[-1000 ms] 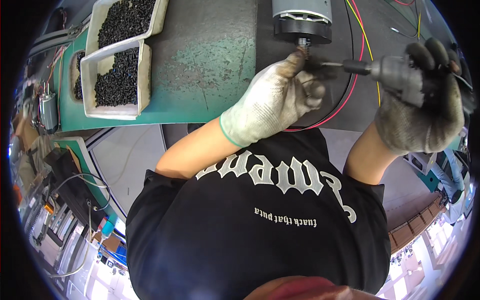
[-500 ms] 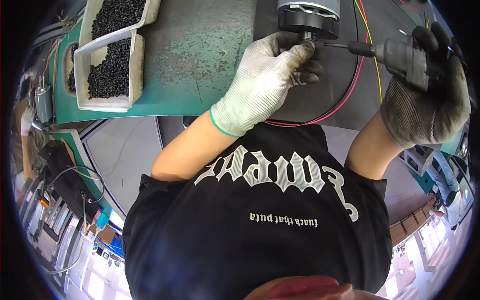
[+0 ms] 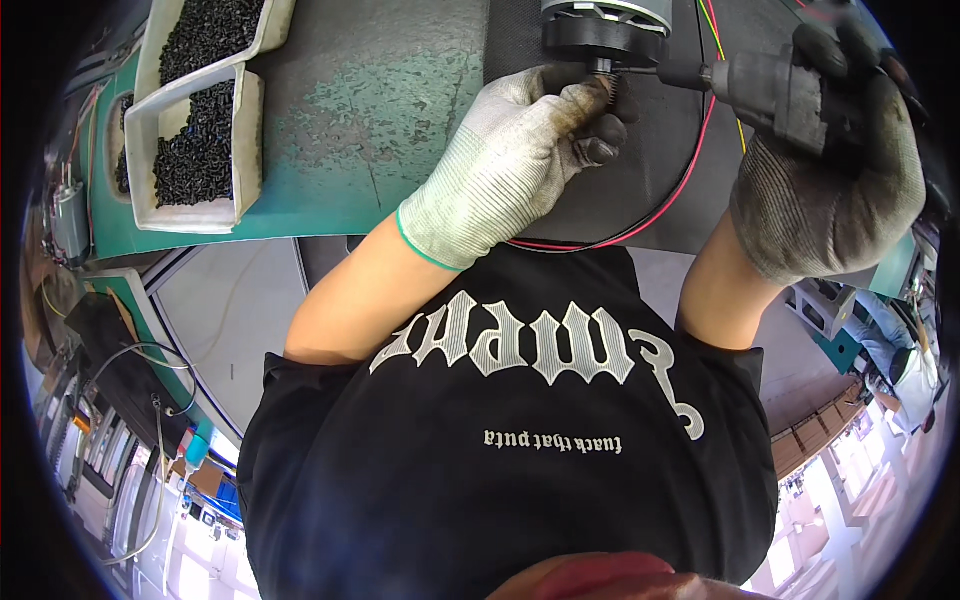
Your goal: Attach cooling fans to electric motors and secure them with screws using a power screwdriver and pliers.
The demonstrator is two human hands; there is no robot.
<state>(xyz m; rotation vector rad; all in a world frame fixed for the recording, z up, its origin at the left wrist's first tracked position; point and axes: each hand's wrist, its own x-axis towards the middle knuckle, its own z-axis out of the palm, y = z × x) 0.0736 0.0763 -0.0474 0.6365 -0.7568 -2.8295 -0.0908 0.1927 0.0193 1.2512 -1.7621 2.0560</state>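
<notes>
A silver motor with a black end ring (image 3: 603, 38) lies at the top, its short dark shaft (image 3: 602, 67) pointing toward me. My left hand (image 3: 520, 150), in a white glove with sooty fingertips, is closed with thumb and fingers round the end of that shaft; a ribbed bit shows by the thumb. My right hand (image 3: 835, 195), in a darker, dirtier glove, is wrapped round a grey and black power screwdriver (image 3: 765, 95). Its thin bit points left and meets the side of the shaft, just above my left thumb. The exact contact is too small to see.
Two white bins (image 3: 248, 150) of small black parts stand at the left on the worn green bench mat (image 3: 370, 140). Red, black and yellow wires (image 3: 690, 165) loop between my hands. A second motor (image 3: 72, 225) is at the far left. Another person (image 3: 905, 380) is at the right.
The screwdriver has moved left, closing the gap between its bit and the shaft. My left hand keeps its hold. The whole view has shifted slightly.
</notes>
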